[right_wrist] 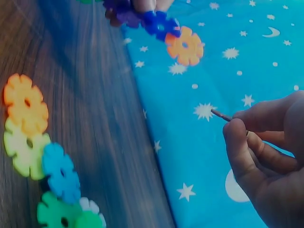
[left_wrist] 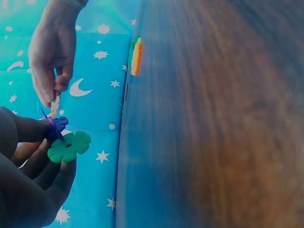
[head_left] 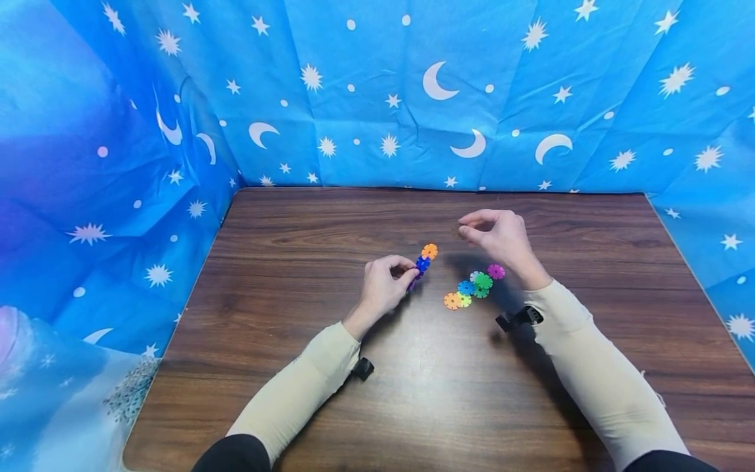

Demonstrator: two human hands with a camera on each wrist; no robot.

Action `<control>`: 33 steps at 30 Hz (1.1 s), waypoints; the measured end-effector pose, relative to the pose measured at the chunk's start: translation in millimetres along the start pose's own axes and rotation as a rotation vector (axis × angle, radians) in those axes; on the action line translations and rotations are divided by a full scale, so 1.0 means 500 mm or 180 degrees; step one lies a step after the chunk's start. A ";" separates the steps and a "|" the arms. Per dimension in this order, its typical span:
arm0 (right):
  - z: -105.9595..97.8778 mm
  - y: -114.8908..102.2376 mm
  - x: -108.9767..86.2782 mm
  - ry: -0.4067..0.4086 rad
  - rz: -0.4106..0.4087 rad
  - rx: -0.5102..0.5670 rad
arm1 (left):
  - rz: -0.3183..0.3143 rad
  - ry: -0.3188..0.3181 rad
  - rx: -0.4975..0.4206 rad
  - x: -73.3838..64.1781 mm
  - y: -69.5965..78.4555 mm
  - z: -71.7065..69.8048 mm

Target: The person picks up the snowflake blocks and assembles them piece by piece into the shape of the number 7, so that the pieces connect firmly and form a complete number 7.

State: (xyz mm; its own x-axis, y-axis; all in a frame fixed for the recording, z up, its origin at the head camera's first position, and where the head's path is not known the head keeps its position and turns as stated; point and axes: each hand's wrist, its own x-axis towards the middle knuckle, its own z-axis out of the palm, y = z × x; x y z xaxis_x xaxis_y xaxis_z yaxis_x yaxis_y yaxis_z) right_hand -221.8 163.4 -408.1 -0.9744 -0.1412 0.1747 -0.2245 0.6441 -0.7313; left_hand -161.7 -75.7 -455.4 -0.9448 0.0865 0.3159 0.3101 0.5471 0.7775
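Observation:
My left hand (head_left: 380, 288) pinches a short chain of notched plastic discs between thumb and fingers. Its orange disc (head_left: 429, 252) points away from me, followed by a dark blue disc (right_wrist: 160, 26) and a purple disc (right_wrist: 124, 13). The left wrist view also shows a green disc (left_wrist: 69, 147) at the chain's near end. To the right and farther back, my right hand (head_left: 501, 236) is raised, thumb and forefinger pinching a thin brownish piece (right_wrist: 221, 115) seen edge-on; I cannot tell whether it is another disc. A gap separates this piece from the chain's orange end.
Several loose or joined discs lie on the wooden table (head_left: 283, 393) between the forearms: orange (head_left: 452, 301), yellow-green (right_wrist: 27, 151), blue (head_left: 466, 288), green (head_left: 483, 282), white and magenta (head_left: 496, 271). A blue star-patterned curtain (head_left: 377, 98) hangs behind the table.

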 end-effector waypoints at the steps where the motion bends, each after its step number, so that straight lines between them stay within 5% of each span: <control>1: 0.002 -0.003 0.000 -0.0012 -0.0026 0.0018 | 0.0008 0.0003 0.0002 0.000 0.000 0.000; 33: 0.051 -0.034 -0.004 -0.0295 0.0010 0.0498 | 0.0053 -0.0079 0.0099 0.002 0.001 0.003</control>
State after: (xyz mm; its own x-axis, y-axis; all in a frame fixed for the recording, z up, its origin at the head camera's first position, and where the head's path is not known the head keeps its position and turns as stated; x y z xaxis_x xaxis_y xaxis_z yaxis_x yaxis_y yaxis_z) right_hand -216.5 133.6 -412.8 -0.9702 -0.2127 0.1161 -0.2131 0.5209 -0.8266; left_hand -162.7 -73.8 -455.5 -0.9420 0.1161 0.3147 0.3226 0.5710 0.7549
